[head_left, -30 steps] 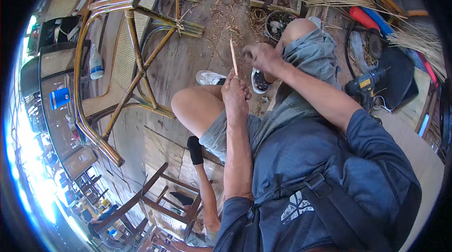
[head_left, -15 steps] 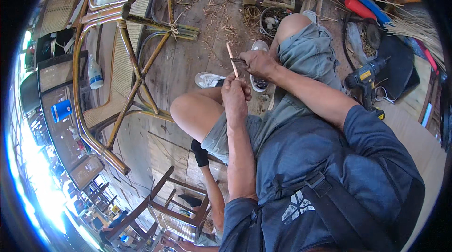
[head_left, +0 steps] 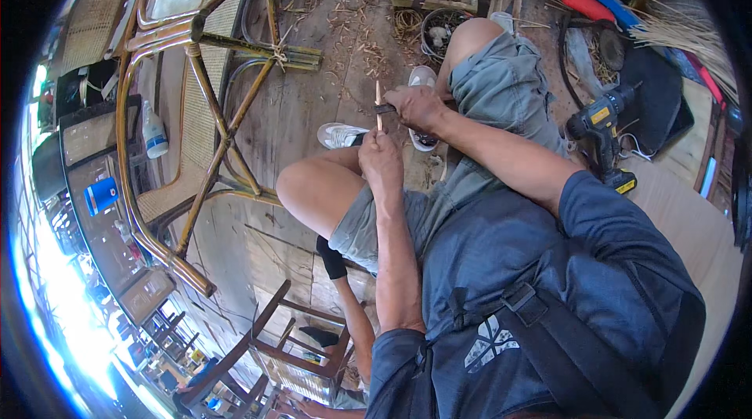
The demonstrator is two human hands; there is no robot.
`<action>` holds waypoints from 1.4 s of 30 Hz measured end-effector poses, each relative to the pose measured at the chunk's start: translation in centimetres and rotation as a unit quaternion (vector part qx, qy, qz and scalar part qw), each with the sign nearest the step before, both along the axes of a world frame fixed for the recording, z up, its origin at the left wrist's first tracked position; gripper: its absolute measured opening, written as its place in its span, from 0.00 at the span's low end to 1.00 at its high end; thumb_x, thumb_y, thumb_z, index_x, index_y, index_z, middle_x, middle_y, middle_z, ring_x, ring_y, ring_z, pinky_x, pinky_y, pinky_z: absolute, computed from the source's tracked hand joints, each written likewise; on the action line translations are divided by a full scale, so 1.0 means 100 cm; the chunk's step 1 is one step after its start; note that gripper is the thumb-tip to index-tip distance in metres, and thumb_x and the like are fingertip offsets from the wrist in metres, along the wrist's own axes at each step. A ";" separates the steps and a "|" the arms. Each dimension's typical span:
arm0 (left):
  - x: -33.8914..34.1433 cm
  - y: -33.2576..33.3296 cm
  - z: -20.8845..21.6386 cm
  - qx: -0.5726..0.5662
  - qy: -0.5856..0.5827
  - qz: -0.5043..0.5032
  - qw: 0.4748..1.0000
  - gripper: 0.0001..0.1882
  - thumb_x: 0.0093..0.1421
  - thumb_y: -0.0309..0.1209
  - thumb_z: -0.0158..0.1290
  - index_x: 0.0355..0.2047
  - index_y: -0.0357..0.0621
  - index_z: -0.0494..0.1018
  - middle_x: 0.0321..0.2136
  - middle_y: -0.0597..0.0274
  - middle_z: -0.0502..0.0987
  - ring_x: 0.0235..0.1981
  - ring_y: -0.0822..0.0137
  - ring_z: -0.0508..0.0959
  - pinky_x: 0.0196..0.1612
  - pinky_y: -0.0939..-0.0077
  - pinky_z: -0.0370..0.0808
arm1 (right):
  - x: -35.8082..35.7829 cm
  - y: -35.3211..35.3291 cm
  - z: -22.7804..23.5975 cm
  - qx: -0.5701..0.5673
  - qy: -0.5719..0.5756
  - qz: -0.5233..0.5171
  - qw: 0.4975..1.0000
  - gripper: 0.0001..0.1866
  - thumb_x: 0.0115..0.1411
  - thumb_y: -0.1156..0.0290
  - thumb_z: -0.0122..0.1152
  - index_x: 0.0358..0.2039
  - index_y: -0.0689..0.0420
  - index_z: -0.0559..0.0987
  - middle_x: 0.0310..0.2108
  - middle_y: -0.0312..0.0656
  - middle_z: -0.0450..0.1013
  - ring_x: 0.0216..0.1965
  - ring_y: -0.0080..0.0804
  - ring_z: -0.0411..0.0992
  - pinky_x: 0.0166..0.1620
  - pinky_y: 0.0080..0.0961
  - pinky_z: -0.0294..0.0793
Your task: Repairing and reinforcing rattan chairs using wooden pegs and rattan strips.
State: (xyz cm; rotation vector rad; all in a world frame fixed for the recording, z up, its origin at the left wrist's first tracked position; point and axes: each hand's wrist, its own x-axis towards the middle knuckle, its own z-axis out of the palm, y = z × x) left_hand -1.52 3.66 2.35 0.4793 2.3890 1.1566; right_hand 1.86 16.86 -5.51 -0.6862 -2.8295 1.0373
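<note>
My left hand [head_left: 381, 159] is closed round the lower end of a thin, pale wooden stick [head_left: 379, 92]. The stick points up and away from me, with a tapered tip. In my right hand [head_left: 419, 108] is a knife, its handle hidden by the fingers. Its short dark blade [head_left: 385, 108] lies across the stick, a little above my left fist. Both hands are held out above the floor, in front of my knees.
Wood shavings [head_left: 362, 23] litter the plank floor. A rattan chair frame [head_left: 160, 35] lies at the left. Beyond my right knee stand a bucket [head_left: 429, 41] and a wooden box [head_left: 435, 4]. A cordless drill [head_left: 601, 123] rests at the right. Another person's arm [head_left: 358, 329] shows by a dark chair [head_left: 270, 317].
The stick has turned from leaning left to nearly upright. My left fist has tightened into a more closed grip, and the blade has come to lie lower across the stick.
</note>
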 end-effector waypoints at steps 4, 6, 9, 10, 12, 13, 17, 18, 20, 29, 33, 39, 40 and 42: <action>0.005 -0.029 0.011 0.019 0.048 0.005 0.999 0.15 0.58 0.31 0.40 0.35 0.29 0.71 0.17 0.56 0.71 0.19 0.66 0.71 0.24 0.74 0.67 | -0.001 0.022 -0.022 -0.039 -0.058 -0.112 0.991 0.10 0.51 0.70 0.49 0.33 0.56 0.74 0.35 0.50 0.72 0.39 0.48 0.71 0.40 0.42 0.70; 0.002 -0.016 0.028 0.055 -0.188 0.118 0.973 0.12 0.58 0.32 0.41 0.31 0.36 0.70 0.16 0.66 0.68 0.14 0.76 0.65 0.17 0.81 0.62 | -0.004 0.020 -0.002 -0.015 0.009 -0.094 0.995 0.10 0.50 0.71 0.50 0.34 0.56 0.74 0.35 0.50 0.72 0.40 0.48 0.71 0.40 0.42 0.70; -0.001 -0.011 0.013 0.142 -0.326 0.188 0.916 0.07 0.58 0.32 0.42 0.31 0.42 0.68 0.13 0.71 0.62 0.09 0.78 0.61 0.10 0.84 0.57 | 0.008 -0.004 0.012 -0.081 0.109 0.005 0.991 0.07 0.51 0.70 0.50 0.31 0.56 0.73 0.31 0.48 0.72 0.37 0.47 0.72 0.39 0.40 0.71; -0.002 -0.011 0.012 0.161 -0.359 0.207 0.896 0.07 0.58 0.32 0.42 0.31 0.43 0.67 0.13 0.71 0.61 0.08 0.77 0.60 0.09 0.83 0.56 | 0.008 -0.011 0.021 -0.083 0.110 0.008 0.991 0.07 0.51 0.70 0.50 0.31 0.56 0.73 0.31 0.48 0.72 0.37 0.47 0.72 0.39 0.40 0.71; -0.004 -0.015 0.004 0.170 -0.347 0.215 0.897 0.07 0.58 0.31 0.42 0.31 0.43 0.67 0.13 0.71 0.61 0.08 0.77 0.60 0.09 0.83 0.56 | 0.009 -0.028 0.045 -0.056 0.070 0.102 0.991 0.06 0.50 0.70 0.50 0.29 0.56 0.72 0.28 0.47 0.72 0.34 0.47 0.73 0.37 0.39 0.72; -0.003 -0.014 0.003 0.180 -0.338 0.214 0.899 0.07 0.58 0.31 0.42 0.31 0.43 0.67 0.13 0.70 0.61 0.08 0.77 0.60 0.09 0.84 0.56 | 0.009 -0.027 0.038 -0.029 0.062 0.108 0.992 0.10 0.50 0.67 0.51 0.33 0.55 0.73 0.30 0.48 0.73 0.32 0.46 0.74 0.35 0.39 0.73; 0.005 -0.011 0.012 0.092 -0.311 0.143 0.935 0.07 0.58 0.32 0.41 0.30 0.43 0.68 0.12 0.70 0.61 0.08 0.77 0.61 0.08 0.83 0.56 | -0.001 0.024 0.006 -0.091 -0.056 -0.056 0.993 0.13 0.48 0.65 0.53 0.34 0.57 0.71 0.32 0.49 0.72 0.34 0.50 0.71 0.34 0.41 0.70; 0.005 -0.011 0.010 0.106 -0.309 0.150 0.933 0.08 0.58 0.32 0.41 0.28 0.42 0.68 0.12 0.70 0.61 0.08 0.77 0.60 0.09 0.82 0.56 | -0.004 0.029 -0.002 -0.098 -0.021 -0.072 0.992 0.15 0.49 0.63 0.53 0.35 0.58 0.70 0.32 0.50 0.73 0.35 0.50 0.72 0.35 0.40 0.70; 0.004 -0.015 0.007 0.121 -0.299 0.173 0.931 0.10 0.58 0.32 0.41 0.27 0.41 0.68 0.12 0.69 0.62 0.08 0.77 0.60 0.09 0.81 0.56 | -0.008 0.024 0.008 -0.108 0.017 -0.071 0.991 0.18 0.49 0.60 0.53 0.36 0.60 0.70 0.31 0.51 0.73 0.36 0.51 0.72 0.36 0.39 0.70; 0.006 -0.017 0.010 0.059 0.040 0.005 0.997 0.13 0.59 0.30 0.38 0.28 0.31 0.68 0.17 0.52 0.67 0.19 0.63 0.66 0.25 0.70 0.65 | 0.014 0.010 0.062 -0.186 0.042 0.119 0.974 0.14 0.57 0.60 0.50 0.36 0.59 0.69 0.28 0.53 0.72 0.33 0.50 0.72 0.34 0.41 0.70; 0.010 -0.013 0.021 0.002 0.018 -0.020 1.000 0.11 0.60 0.28 0.38 0.30 0.32 0.67 0.18 0.49 0.67 0.19 0.61 0.65 0.26 0.69 0.66 | 0.005 0.034 0.022 -0.080 0.080 0.008 0.994 0.11 0.57 0.63 0.50 0.32 0.59 0.69 0.23 0.53 0.70 0.29 0.50 0.72 0.31 0.41 0.70; 0.013 -0.011 0.018 -0.004 0.060 -0.015 0.998 0.10 0.60 0.28 0.39 0.30 0.34 0.69 0.19 0.46 0.69 0.19 0.55 0.70 0.26 0.66 0.68 | 0.013 0.010 0.034 -0.047 0.102 -0.013 0.994 0.10 0.56 0.65 0.53 0.29 0.60 0.69 0.21 0.52 0.69 0.26 0.53 0.70 0.28 0.43 0.68; 0.011 -0.015 0.014 0.007 0.057 -0.008 0.998 0.10 0.60 0.28 0.39 0.31 0.34 0.69 0.20 0.45 0.70 0.21 0.54 0.71 0.26 0.66 0.68 | 0.020 -0.009 0.045 -0.070 0.112 0.040 0.990 0.11 0.56 0.64 0.52 0.29 0.59 0.69 0.21 0.53 0.69 0.26 0.53 0.70 0.28 0.43 0.68; 0.010 -0.019 0.012 0.018 0.052 -0.001 0.998 0.10 0.59 0.28 0.39 0.31 0.34 0.69 0.21 0.44 0.71 0.22 0.53 0.73 0.27 0.66 0.69 | 0.022 -0.016 0.057 -0.093 0.121 0.093 0.984 0.11 0.57 0.63 0.50 0.30 0.59 0.69 0.21 0.53 0.69 0.26 0.53 0.70 0.27 0.44 0.68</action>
